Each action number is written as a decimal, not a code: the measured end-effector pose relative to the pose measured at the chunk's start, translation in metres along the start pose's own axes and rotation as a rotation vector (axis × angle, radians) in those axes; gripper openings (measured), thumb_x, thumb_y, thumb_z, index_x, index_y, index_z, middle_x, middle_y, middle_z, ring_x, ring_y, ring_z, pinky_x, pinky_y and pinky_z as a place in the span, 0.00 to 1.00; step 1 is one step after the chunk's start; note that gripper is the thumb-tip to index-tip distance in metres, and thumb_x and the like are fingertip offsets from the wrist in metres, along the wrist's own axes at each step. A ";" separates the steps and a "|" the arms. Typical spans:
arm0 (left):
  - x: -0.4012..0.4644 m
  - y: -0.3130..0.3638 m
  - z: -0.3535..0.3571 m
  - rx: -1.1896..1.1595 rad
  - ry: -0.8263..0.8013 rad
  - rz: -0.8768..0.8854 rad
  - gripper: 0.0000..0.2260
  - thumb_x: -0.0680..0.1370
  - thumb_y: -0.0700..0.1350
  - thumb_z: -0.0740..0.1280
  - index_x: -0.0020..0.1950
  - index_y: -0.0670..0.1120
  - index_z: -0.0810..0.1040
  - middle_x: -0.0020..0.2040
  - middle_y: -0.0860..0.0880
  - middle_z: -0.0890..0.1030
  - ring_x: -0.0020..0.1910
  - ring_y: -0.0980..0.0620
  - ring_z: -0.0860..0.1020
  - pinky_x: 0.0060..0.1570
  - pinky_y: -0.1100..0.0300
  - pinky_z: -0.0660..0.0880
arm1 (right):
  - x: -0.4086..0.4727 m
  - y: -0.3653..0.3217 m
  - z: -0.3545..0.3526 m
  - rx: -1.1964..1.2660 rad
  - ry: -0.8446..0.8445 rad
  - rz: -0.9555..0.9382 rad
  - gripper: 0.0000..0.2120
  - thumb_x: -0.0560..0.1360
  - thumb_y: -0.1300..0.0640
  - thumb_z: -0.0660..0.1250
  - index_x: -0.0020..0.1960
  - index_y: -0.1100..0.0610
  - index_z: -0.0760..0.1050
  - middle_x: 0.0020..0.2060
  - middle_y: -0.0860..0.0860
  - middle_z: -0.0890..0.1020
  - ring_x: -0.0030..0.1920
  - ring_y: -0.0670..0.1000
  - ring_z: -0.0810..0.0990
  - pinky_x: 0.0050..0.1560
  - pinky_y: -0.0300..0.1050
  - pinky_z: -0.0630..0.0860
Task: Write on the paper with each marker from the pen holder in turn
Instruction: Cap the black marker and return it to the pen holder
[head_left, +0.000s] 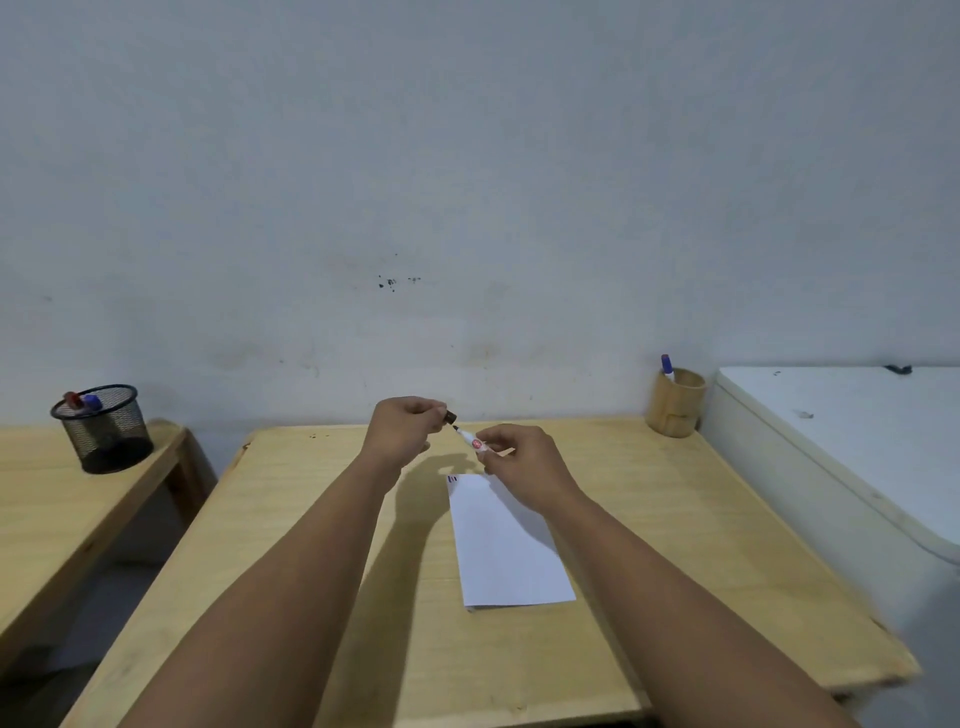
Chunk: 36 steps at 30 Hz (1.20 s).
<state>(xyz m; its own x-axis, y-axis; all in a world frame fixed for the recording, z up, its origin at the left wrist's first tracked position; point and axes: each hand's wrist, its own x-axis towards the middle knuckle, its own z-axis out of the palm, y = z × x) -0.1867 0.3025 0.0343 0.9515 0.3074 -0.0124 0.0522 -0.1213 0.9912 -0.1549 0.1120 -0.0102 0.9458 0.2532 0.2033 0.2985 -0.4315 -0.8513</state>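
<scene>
Bare table (291, 519) lies open left of the paper (506, 545) and right of it, up to the wooden cup (675, 402) at the far right corner. The white chest (841, 441) walls the right edge. A gap at lower left separates the side table (62, 499), where the mesh holder (106, 434) stands.

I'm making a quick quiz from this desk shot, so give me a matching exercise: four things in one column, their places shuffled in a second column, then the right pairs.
Things
1. dark marker cap
2. white-barrelled uncapped marker
3. black wire-mesh pen holder
4. round bamboo pen cup

Places
A. far right corner of the middle wooden table
B. pinched in the left hand
C. on the separate wooden table at the left
D. held in the right hand, above the white sheet of paper

Pairs: 1-B, 2-D, 3-C, 4-A
</scene>
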 end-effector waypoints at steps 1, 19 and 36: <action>-0.001 0.001 0.000 0.008 -0.001 0.002 0.07 0.81 0.42 0.70 0.55 0.41 0.86 0.52 0.46 0.86 0.51 0.51 0.82 0.46 0.57 0.76 | -0.001 -0.002 -0.001 0.000 0.009 -0.005 0.08 0.80 0.54 0.74 0.58 0.52 0.88 0.48 0.42 0.88 0.48 0.45 0.86 0.56 0.45 0.81; -0.009 0.067 0.068 0.234 -0.154 0.187 0.11 0.79 0.38 0.68 0.48 0.52 0.88 0.50 0.48 0.84 0.49 0.45 0.80 0.55 0.46 0.81 | -0.001 -0.019 -0.058 0.231 0.195 0.078 0.07 0.78 0.64 0.74 0.54 0.56 0.88 0.38 0.48 0.86 0.37 0.53 0.88 0.52 0.54 0.86; 0.079 0.020 0.326 0.427 -0.259 0.190 0.47 0.69 0.56 0.80 0.82 0.48 0.60 0.78 0.45 0.69 0.73 0.46 0.72 0.66 0.50 0.74 | 0.108 0.068 -0.285 -0.028 0.780 0.112 0.06 0.80 0.57 0.75 0.55 0.58 0.83 0.44 0.47 0.84 0.41 0.40 0.80 0.45 0.37 0.79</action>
<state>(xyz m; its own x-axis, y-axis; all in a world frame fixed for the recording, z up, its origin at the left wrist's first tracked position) -0.0119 0.0167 0.0106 0.9971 0.0066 0.0762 -0.0604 -0.5423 0.8380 0.0043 -0.1364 0.0922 0.7840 -0.4690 0.4067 0.1897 -0.4427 -0.8764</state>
